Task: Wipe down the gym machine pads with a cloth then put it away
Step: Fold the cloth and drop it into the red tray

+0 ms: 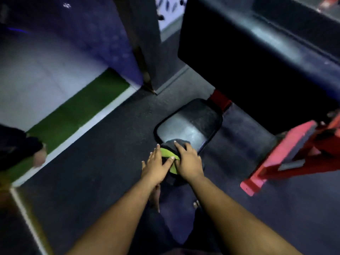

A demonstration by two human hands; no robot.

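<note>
Your two forearms reach out from the bottom of the view toward the small seat pad (191,124), which serves here as the landmark. Below your arms, nearer than the seat pad, your bare feet (155,196) stand on the dark rubber floor (103,144).

Your left hand (156,164) lies at the near edge of the seat pad with its fingers straight and spread, the thumb laid over the green part of the cloth (170,156). Your right hand (189,161) sits just beside it, fingers bent down over the dark part of the same cloth and pressing it onto the pad's near corner; whether those fingers truly clutch the fabric or only press it, you cannot tell through the blur. The cloth is bunched, green on the side toward your left hand and dark grey under your right, and it rests on the near rim of the seat pad.

To the right of the seat pad stands the red frame (287,155) of the machine. Beyond the seat pad, rising above it, is the large black back pad (257,57). To the left of the seat pad, well apart, a green strip (77,115) of turf runs along the floor beside a pale line
</note>
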